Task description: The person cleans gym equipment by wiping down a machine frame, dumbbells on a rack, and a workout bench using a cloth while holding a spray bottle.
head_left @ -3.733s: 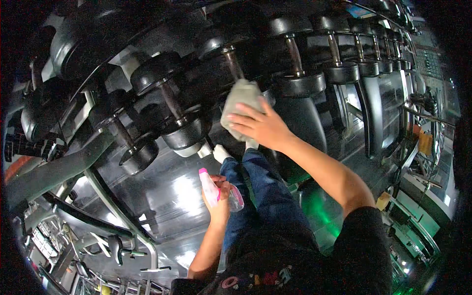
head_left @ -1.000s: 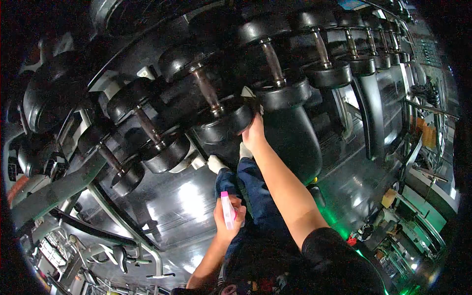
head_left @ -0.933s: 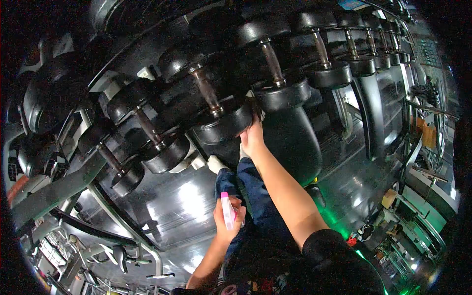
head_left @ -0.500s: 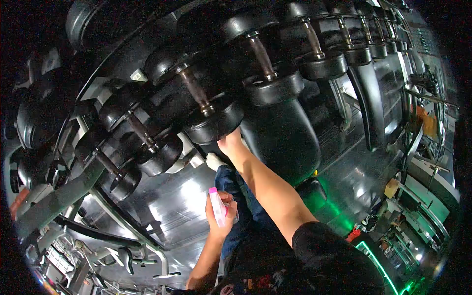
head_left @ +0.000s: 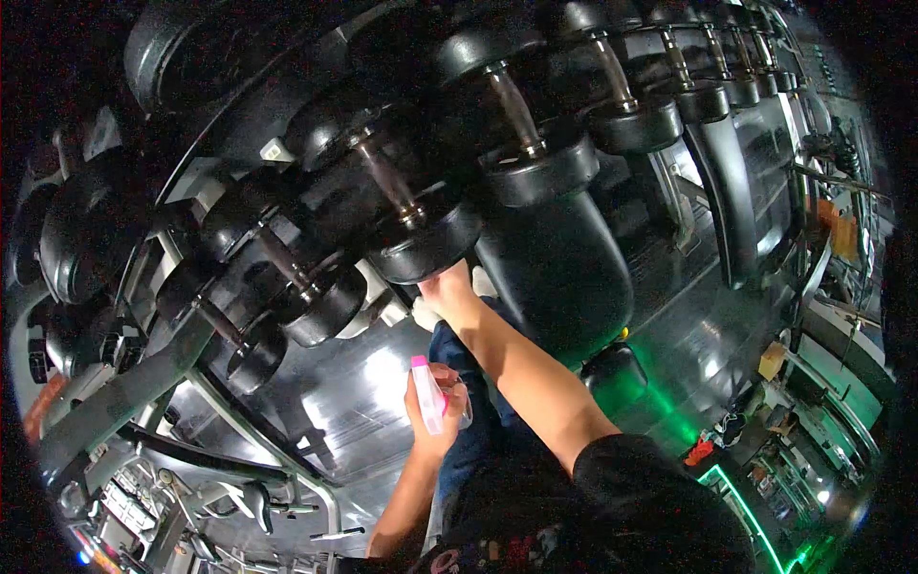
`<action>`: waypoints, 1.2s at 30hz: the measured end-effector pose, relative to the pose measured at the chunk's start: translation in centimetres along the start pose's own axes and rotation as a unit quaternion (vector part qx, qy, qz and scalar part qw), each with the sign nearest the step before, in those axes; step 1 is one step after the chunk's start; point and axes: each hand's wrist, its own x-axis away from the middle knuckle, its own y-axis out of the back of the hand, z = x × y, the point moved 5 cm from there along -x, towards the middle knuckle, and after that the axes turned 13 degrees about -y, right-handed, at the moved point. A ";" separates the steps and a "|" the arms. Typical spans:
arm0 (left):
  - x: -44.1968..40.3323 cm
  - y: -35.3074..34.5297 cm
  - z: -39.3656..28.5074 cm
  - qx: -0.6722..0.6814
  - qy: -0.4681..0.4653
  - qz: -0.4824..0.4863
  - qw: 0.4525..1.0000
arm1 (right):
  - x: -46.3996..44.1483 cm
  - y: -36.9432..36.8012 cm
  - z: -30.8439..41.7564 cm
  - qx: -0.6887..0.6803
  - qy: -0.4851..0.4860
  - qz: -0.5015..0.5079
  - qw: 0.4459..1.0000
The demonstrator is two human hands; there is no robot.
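Head: black pad (head_left: 564, 277) beside dumbbell (head_left: 387, 179)

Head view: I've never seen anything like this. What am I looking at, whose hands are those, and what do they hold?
There is no robot here, just a person's two bare hands. A single camera worn on the head looks forward and down, and the scene appears curved. Across the top runs a row of black dumbbells with metal handles; what bears them is too dark to make out. The left hand holds a pink-and-white spray bottle. The right hand reaches under one dumbbell's near end, which hides its fingers, so I can't tell whether it holds anything. Beside it is a black pad.
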 end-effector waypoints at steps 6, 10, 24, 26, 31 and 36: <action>-0.4 0.4 0.1 -0.029 -0.015 0.005 0.999 | 11.5 -4.1 0.3 0.096 -0.071 -0.102 0.988; -0.6 0.5 0.0 -0.025 0.010 -0.010 1.000 | 13.1 -6.9 2.0 0.169 0.017 -0.079 0.982; 0.6 -0.7 0.7 -0.030 -0.006 -0.023 0.999 | 6.0 -2.1 1.3 0.090 -0.092 -0.123 0.984; 0.9 -0.9 0.5 -0.032 -0.012 -0.024 0.999 | 6.8 -2.5 0.7 0.057 -0.071 -0.049 0.995; 2.6 -0.3 0.9 -0.052 0.004 -0.042 0.998 | 13.6 -2.3 0.5 0.162 -0.255 0.006 0.953; 3.8 -0.1 0.9 -0.071 -0.018 0.019 0.997 | 16.9 2.4 4.0 0.392 -0.172 -0.103 0.898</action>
